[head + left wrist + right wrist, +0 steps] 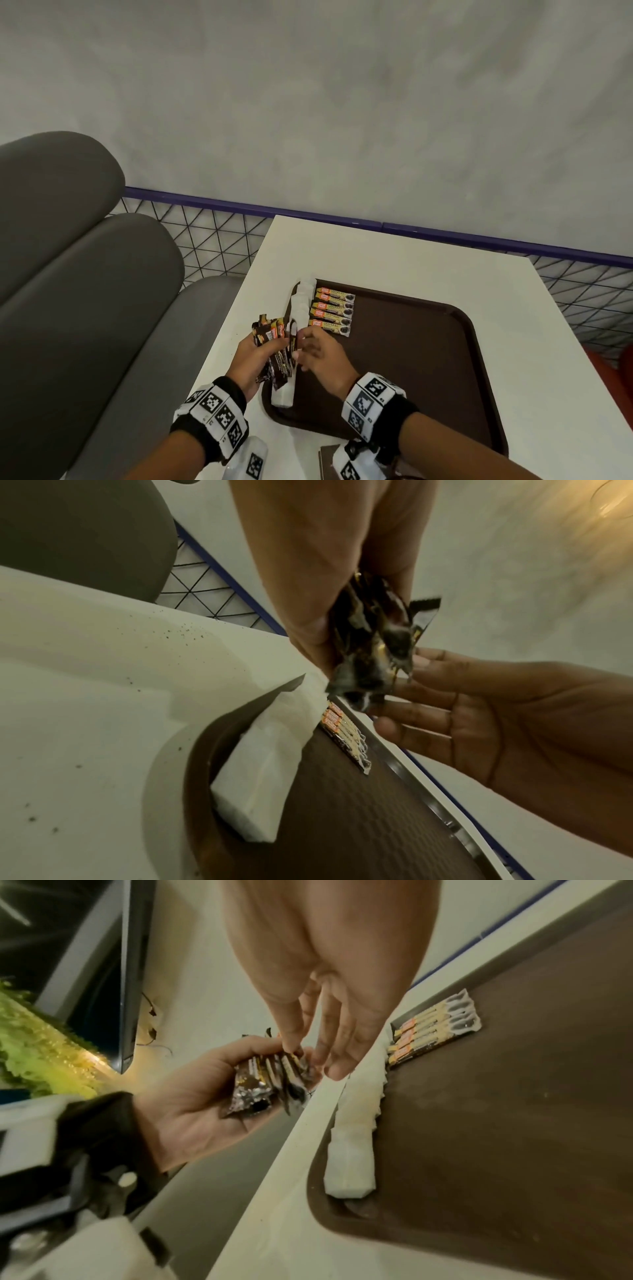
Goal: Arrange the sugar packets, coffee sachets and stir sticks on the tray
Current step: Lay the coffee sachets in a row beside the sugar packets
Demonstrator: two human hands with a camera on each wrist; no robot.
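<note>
My left hand [265,347] grips a bunch of dark coffee sachets [274,346] just left of the brown tray [428,359]. My right hand [303,342] reaches across to the bunch, and its thumb and forefinger pinch the end of one sachet [291,1056]; the other fingers [337,1066] stay straight. Several orange-and-brown coffee sachets [334,313] lie side by side at the tray's far left corner. White sugar packets [301,305] run in a line along the tray's left edge, down to its near corner [352,1150]. No stir sticks show.
The tray sits on a white table [376,253] with dark specks on it [178,631]. A grey padded bench [85,274] stands to the left. A wire-mesh fence with a blue rail [219,236] runs behind the table. A brown object [325,460] shows at the bottom edge.
</note>
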